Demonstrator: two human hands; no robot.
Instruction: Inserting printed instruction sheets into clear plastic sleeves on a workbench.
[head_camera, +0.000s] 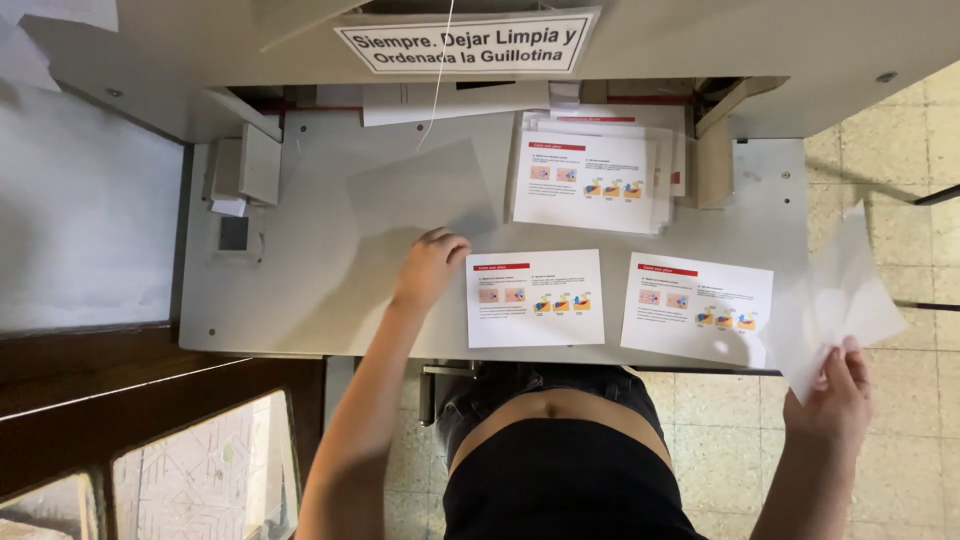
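Head view: left hand (428, 268) rests loosely curled on the surface (330, 250) beside a printed sheet (535, 298); right hand (838, 395) fingers pinch translucent sheets (835, 300).

Two printed sheets (535, 298) (696, 308) side by side on the tabletop (330, 250) near its front edge, stack of printed sheets (590, 180) behind them, left hand (430, 268) just left of the nearer sheet, right hand (840, 395) past the tabletop's right end, holding thin paper (835, 300).
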